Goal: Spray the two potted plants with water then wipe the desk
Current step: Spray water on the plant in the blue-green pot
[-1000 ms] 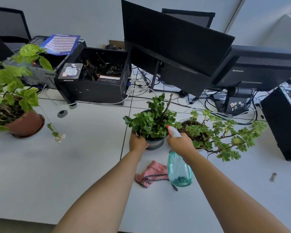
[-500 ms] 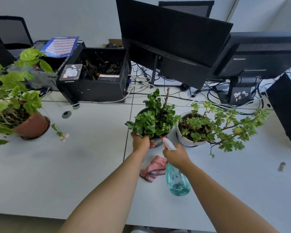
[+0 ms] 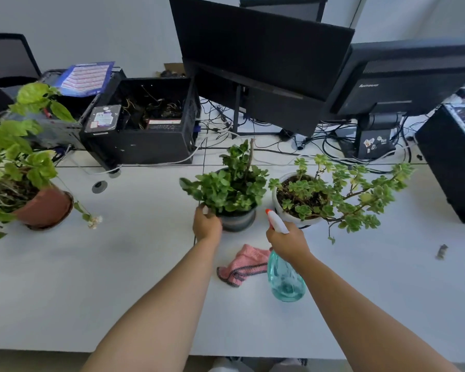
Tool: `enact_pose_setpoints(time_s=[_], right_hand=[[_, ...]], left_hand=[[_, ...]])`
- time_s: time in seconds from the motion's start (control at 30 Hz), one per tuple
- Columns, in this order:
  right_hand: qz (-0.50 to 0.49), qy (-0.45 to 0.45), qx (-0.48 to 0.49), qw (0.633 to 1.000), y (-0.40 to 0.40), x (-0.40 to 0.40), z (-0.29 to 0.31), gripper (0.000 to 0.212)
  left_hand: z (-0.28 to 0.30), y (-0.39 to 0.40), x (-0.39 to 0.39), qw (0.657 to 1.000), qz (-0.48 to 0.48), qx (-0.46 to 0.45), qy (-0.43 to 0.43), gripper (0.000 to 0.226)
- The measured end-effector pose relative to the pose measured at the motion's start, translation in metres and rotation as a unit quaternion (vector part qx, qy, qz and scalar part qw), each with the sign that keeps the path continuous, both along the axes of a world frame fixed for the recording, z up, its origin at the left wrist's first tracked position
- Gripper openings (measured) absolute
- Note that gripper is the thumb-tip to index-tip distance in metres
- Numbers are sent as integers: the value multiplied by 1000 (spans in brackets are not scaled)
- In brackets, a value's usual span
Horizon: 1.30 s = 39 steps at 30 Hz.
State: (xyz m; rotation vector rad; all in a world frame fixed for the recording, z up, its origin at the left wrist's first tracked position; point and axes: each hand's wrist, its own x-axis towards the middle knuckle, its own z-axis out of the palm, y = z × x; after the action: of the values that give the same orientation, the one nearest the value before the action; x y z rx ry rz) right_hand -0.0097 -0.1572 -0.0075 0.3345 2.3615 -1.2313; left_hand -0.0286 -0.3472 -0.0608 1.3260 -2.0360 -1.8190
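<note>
Mid-spraying: left hand (image 3: 206, 226) steadying dark pot (image 3: 238, 220), right hand (image 3: 287, 240) gripping spray bottle (image 3: 286, 275); pink cloth (image 3: 243, 265) unused on table (image 3: 118, 264).

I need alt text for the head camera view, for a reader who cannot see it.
A person's right hand holds a teal spray bottle near two potted plants on a white desk, while the left hand grips the grey pot. A pink cloth lies between the arms; monitors stand behind.
</note>
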Motion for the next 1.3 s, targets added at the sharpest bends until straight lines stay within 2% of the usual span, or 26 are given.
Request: enact_pose_setpoints(time_s=[0.07,0.27,0.37,0.47,0.53,0.57,0.63,0.7,0.73,0.8,0.9,0.93,1.0,1.07,1.13,1.2,1.3], right_hand=[[4,5,2,1000,4,-1,3,41],[20,12,-12,1000,0,-1,4,45],[41,2,1,999,-2,-2,5,52],[37,-8,-2,999,-5,-3,9,55],[27,-9,-6,1000,-6,-3,10,51],[22,-12,-8,1000,-7,-3,10,48],[13,-15,-16,1000,-8,-2,9,40],[8,-14,-21,1000,-9,-1,8,34],[7,-8,-22,1000,-10,-2,8,33],[15,-4,-16,1000,-10,-4,10,33],[36,-10,-5,999,-11,-6,14,33],[34,-8,-6,999,-11,-7,12,28],[22,-5,-6,1000,-11,-6,12,23],[18,-5,-7,1000,-11,-7,10,35],[17,-9,-7,1000,-12,-8,11,36],[16,-11,-11,1000,-10,-10,9,38],[17,-18,-10,1000,-8,-14,9,41]], left_hand=[[1,4,1,999,40,10,-2,39],[7,50,14,981,46,161,97,75],[12,38,5,991,19,111,72,75],[9,7,1,998,-42,45,30,61],[5,-1,4,999,-34,8,-11,59],[4,3,8,1000,-16,13,-15,63],[6,22,15,996,-1,85,29,72],[11,38,14,984,13,163,75,73],[14,40,11,982,24,171,80,71],[21,37,8,989,11,129,67,67],[21,16,7,998,-60,-9,19,63],[17,9,6,998,-58,-23,14,61],[11,12,7,1000,-18,10,13,58],[8,30,12,995,22,89,46,63],[9,43,15,987,26,140,74,70],[7,40,10,990,8,124,63,72],[-2,10,0,997,-55,47,14,70]])
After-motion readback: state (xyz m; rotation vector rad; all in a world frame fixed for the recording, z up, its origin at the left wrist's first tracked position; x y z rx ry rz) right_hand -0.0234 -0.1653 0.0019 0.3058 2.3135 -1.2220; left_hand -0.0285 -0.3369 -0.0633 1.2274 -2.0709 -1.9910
